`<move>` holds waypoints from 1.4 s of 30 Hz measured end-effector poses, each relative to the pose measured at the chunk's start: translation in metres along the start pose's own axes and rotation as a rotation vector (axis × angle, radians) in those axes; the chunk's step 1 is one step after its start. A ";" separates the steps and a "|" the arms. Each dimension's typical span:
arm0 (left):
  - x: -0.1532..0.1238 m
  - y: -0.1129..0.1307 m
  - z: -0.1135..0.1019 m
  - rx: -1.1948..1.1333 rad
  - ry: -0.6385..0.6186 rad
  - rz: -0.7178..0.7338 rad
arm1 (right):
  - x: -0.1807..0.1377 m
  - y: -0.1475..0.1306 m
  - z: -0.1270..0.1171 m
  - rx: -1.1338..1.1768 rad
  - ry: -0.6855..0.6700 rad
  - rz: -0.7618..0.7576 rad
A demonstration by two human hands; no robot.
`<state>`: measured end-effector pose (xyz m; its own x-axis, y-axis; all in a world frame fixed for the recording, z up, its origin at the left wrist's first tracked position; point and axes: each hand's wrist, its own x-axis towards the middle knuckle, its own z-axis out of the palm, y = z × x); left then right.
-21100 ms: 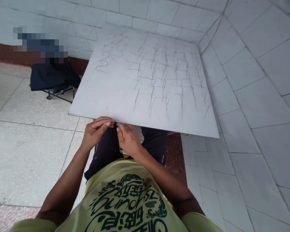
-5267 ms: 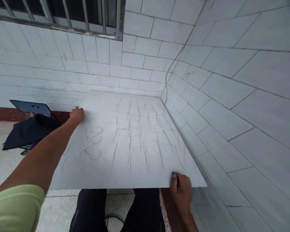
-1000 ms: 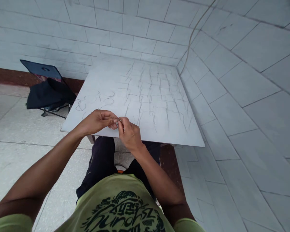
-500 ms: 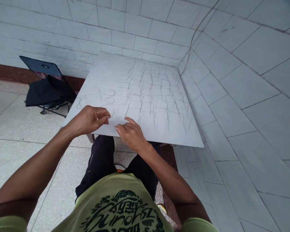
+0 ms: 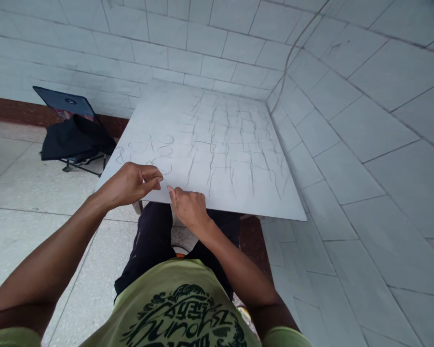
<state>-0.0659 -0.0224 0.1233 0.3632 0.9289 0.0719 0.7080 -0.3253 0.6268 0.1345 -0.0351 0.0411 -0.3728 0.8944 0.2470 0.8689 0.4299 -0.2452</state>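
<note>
My left hand (image 5: 135, 182) is closed in a pinch just above the near left part of a white tabletop (image 5: 159, 111). Close beside it, at the near edge, my right hand (image 5: 188, 205) has its fingers curled in and its thumb pressed against them. A fine dark thread (image 5: 166, 183) shows faintly in the small gap between the two hands; its ends are hidden by my fingers. Long thin dark lines (image 5: 227, 140), like threads, cross in a loose grid on the right of the tabletop. Short curved strands (image 5: 162, 144) lie on its left.
A folding chair (image 5: 63, 102) with a black cloth (image 5: 75, 137) on it stands left of the table. Tiled walls (image 5: 347, 135) border the back and right sides. A cable (image 5: 286, 62) hangs down the corner. My legs (image 5: 152, 231) are under the near edge.
My right hand has moved slightly left and its raised fingers have curled in. My left hand stays nearly in place, still pinched.
</note>
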 end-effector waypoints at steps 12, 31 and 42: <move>0.000 -0.004 -0.017 0.113 0.006 -0.039 | -0.011 0.015 0.012 0.040 -0.100 -0.139; 0.006 -0.015 -0.038 0.114 0.001 -0.059 | -0.027 0.008 0.009 0.694 -0.271 -0.018; 0.014 -0.023 -0.039 0.092 -0.039 -0.075 | -0.034 0.014 -0.003 0.734 -0.218 -0.034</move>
<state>-0.1002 0.0048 0.1402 0.3292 0.9443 -0.0036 0.7859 -0.2719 0.5554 0.1603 -0.0599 0.0324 -0.5177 0.8505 0.0936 0.4454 0.3613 -0.8192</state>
